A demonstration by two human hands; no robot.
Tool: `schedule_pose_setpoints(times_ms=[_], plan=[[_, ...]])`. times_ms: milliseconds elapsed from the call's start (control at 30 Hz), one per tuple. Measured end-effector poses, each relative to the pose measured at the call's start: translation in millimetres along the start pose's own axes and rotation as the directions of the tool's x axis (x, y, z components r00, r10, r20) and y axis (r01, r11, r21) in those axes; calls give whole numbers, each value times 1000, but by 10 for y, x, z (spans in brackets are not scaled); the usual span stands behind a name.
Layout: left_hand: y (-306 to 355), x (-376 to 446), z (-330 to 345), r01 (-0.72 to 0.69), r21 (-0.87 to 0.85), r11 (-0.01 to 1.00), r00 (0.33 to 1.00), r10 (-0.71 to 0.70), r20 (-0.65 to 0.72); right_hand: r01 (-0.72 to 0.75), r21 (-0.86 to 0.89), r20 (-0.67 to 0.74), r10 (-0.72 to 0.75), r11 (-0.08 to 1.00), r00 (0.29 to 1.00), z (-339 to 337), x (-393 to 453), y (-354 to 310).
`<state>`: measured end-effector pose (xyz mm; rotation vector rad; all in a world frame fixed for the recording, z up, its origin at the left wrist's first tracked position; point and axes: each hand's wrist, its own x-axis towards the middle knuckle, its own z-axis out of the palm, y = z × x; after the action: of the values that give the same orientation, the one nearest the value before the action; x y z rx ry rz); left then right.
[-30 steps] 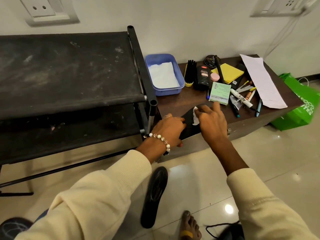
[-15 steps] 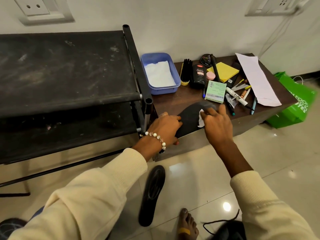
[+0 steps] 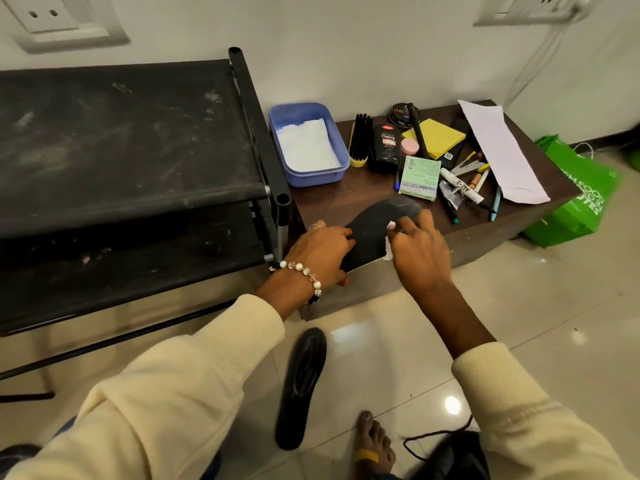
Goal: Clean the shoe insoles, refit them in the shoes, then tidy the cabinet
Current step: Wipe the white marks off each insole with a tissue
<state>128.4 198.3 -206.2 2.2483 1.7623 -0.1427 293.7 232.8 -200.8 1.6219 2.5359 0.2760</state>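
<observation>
left hand [image 3: 320,254], wrist bearing a bead bracelet [image 3: 302,270], grips the near end of a black insole [image 3: 372,233], fingers curled over its edge. right hand [image 3: 417,251] presses a white tissue [image 3: 389,242] against the insole's upper face, fingers bent over the wad. the insole lies on the front edge of a low brown cabinet [image 3: 346,202], near end overhanging toward the person, far end close to a green box [image 3: 419,180].

second black insole [image 3: 302,386] lies flat on the tiled floor, well apart from the first, beside a bare foot [image 3: 374,445]. dark shoe with a loose lace [image 3: 450,455] sits at the lower frame edge, partly cut off.

on the cabinet top: blue tub [image 3: 308,143] holding white tissue, a shoe brush [image 3: 359,140] standing just beside it, a black polish bottle [image 3: 385,147], a round polish tin [image 3: 401,114], yellow sticky notes [image 3: 440,136], a white paper sheet [image 3: 502,150], and scattered pens [image 3: 464,188].

black rack [image 3: 121,133], dusty on its top shelf, stands touching the cabinet's left side. green bag [image 3: 575,199] rests on the floor at the cabinet's right end.
</observation>
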Motion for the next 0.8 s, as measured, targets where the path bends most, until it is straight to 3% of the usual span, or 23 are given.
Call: schedule_pose_setpoints(times_ms=[167, 400, 633, 800], plan=[[29, 4, 15, 41, -74, 996, 999, -43, -27, 199, 83, -7, -199, 977, 980, -22, -33, -205], [3, 10, 35, 24, -49, 998, 999, -26, -34, -45, 13, 31, 44, 999, 999, 50, -56, 210], [47, 23, 68, 54, -117, 992, 993, -65, -94, 199, 91, -18, -199, 976, 980, -17, -128, -124], [32, 15, 58, 47, -110, 993, 995, -56, -79, -19, 46, 52, 16, 999, 999, -7, -154, 179]])
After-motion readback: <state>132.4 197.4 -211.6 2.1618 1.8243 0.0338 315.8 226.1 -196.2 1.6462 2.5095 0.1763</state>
